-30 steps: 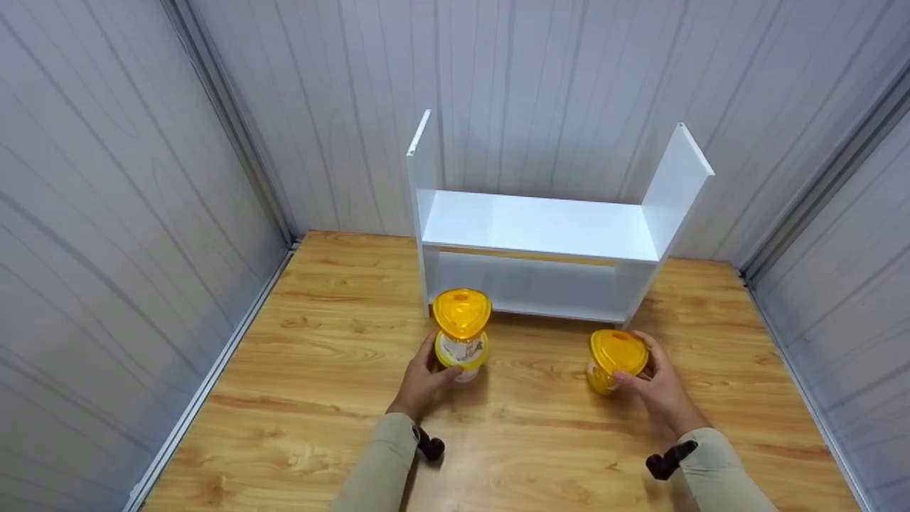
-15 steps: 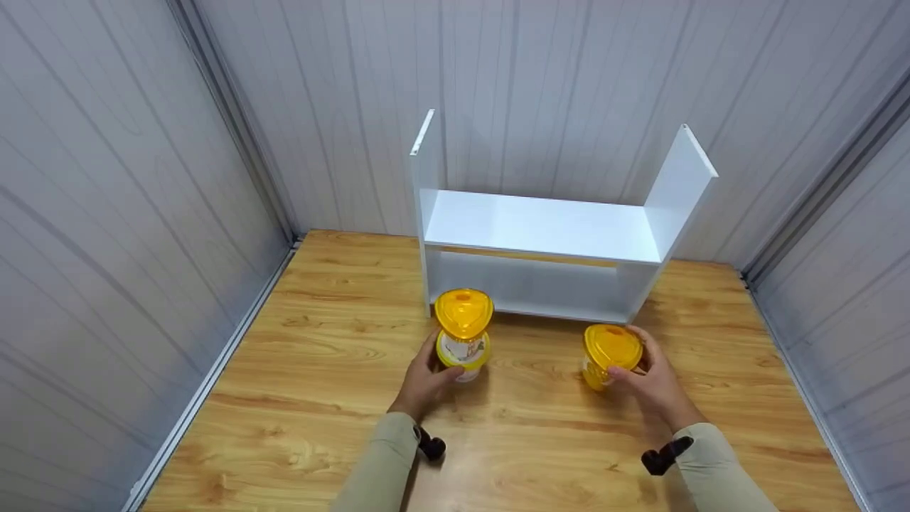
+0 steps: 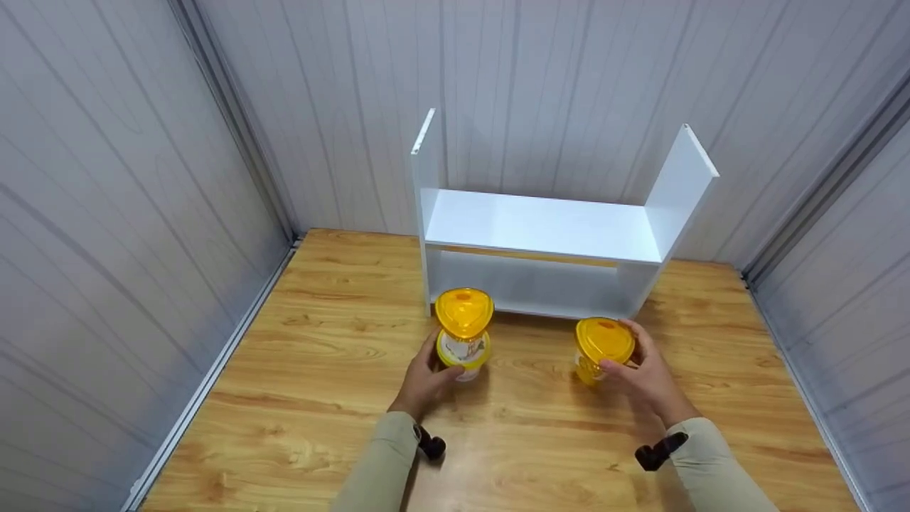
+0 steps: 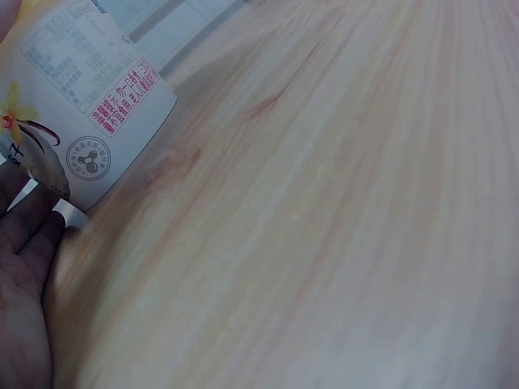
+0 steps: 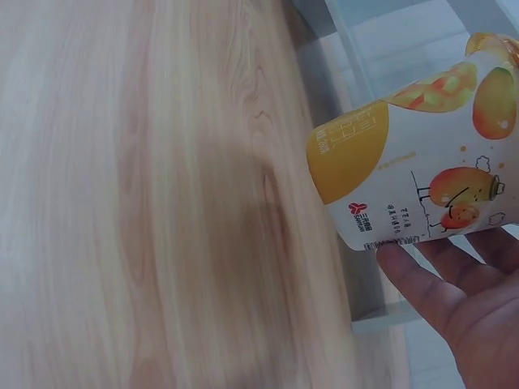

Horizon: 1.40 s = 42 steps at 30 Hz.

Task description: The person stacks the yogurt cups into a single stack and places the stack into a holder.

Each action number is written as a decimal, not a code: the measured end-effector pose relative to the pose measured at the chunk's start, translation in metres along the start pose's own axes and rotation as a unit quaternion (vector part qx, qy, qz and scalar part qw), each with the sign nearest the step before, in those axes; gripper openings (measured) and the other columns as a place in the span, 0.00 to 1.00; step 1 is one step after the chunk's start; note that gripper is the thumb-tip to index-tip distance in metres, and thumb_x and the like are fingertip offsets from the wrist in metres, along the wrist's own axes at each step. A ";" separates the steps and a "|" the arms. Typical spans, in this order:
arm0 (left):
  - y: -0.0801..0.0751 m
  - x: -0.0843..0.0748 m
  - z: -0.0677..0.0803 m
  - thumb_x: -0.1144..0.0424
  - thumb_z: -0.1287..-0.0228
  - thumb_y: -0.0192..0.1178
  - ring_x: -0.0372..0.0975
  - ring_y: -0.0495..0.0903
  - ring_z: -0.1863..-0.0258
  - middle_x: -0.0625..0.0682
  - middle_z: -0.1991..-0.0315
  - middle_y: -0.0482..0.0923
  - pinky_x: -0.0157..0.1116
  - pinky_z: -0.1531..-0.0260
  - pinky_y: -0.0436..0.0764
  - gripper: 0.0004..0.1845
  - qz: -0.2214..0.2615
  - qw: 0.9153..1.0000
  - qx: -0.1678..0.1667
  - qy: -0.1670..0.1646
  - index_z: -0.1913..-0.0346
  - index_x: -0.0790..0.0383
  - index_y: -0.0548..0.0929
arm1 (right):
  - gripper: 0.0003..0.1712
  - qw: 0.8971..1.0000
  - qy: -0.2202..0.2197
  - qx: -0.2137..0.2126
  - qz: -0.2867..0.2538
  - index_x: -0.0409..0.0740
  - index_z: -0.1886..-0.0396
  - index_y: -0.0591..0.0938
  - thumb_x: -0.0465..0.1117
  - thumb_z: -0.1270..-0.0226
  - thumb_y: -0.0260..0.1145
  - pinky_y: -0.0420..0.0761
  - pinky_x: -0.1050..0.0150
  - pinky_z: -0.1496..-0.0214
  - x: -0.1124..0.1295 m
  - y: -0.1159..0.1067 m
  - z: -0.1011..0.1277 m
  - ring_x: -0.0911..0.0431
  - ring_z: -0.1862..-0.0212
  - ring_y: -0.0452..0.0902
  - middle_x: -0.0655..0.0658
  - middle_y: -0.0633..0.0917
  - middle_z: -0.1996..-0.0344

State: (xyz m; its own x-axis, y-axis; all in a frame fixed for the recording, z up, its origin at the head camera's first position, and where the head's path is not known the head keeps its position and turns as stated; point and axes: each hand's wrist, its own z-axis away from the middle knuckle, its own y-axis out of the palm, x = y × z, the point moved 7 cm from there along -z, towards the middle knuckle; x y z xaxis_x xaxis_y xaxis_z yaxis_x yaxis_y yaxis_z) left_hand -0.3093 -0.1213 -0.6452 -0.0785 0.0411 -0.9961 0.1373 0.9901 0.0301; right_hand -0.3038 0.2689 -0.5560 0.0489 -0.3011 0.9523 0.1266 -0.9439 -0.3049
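Note:
My left hand [image 3: 424,380] grips the lower of two stacked yogurt cups at the shelf's left front. That vanilla-print cup [image 4: 97,113] has a yellow rim and stands on the table; on top of it sits another cup with an orange lid [image 3: 463,313]. On the right, my right hand [image 3: 650,373] holds an orange-lidded yogurt cup [image 3: 604,341], thumb in front and fingers around its far right side. Mango pictures mark this cup [image 5: 422,154] in the right wrist view, where it appears lifted off the table.
A white two-tier shelf [image 3: 544,224] with tall side panels stands behind the cups, near the back wall [image 3: 533,92]. The wood-grain table [image 3: 320,370] extends around it, with panelled walls [image 3: 106,213] on both sides.
My right hand has carried its yogurt cup a little leftward and away from me, toward the stack. The left hand and the stacked cups have stayed put.

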 end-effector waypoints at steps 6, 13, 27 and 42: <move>-0.001 0.000 0.001 0.60 0.40 0.74 0.47 0.62 0.25 0.56 0.24 0.61 0.43 0.25 0.59 0.52 -0.006 1.000 -0.005 0.000 0.19 0.52 0.53 | 0.51 1.000 0.003 0.004 0.003 0.46 0.20 0.53 0.39 0.35 0.74 0.68 0.80 0.42 0.007 0.003 0.000 0.42 0.30 0.63 0.35 0.63 0.26; -0.001 0.000 0.002 0.59 0.40 0.74 0.49 0.61 0.25 0.56 0.23 0.61 0.45 0.25 0.57 0.52 -0.007 1.000 -0.005 0.002 0.19 0.53 0.52 | 0.50 1.000 -0.017 0.006 -0.003 0.46 0.21 0.55 0.37 0.35 0.74 0.71 0.79 0.43 0.015 0.008 -0.002 0.42 0.32 0.65 0.35 0.64 0.27; -0.001 -0.006 0.003 0.59 0.43 0.76 0.49 0.59 0.24 0.56 0.22 0.59 0.45 0.24 0.55 0.54 -0.005 1.000 -0.008 -0.017 0.19 0.53 0.53 | 0.49 0.999 -0.037 0.003 0.009 0.45 0.22 0.59 0.37 0.38 0.76 0.73 0.75 0.41 0.027 0.013 -0.008 0.43 0.35 0.68 0.36 0.67 0.28; 0.000 0.000 0.000 0.60 0.41 0.74 0.47 0.61 0.25 0.55 0.23 0.61 0.42 0.25 0.58 0.52 0.004 1.000 -0.007 -0.012 0.19 0.51 0.53 | 0.49 0.999 -0.047 0.012 0.009 0.47 0.22 0.60 0.40 0.37 0.76 0.77 0.75 0.45 0.040 0.018 -0.012 0.42 0.38 0.72 0.35 0.70 0.32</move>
State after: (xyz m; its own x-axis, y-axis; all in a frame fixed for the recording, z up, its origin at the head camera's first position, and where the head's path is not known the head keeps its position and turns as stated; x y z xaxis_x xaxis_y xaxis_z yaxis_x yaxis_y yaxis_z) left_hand -0.3091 -0.1216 -0.6455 -0.0540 0.0459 -0.9975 0.1237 0.9916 0.0389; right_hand -0.3112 0.2377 -0.5231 0.1450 -0.3033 0.9418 0.1487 -0.9344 -0.3238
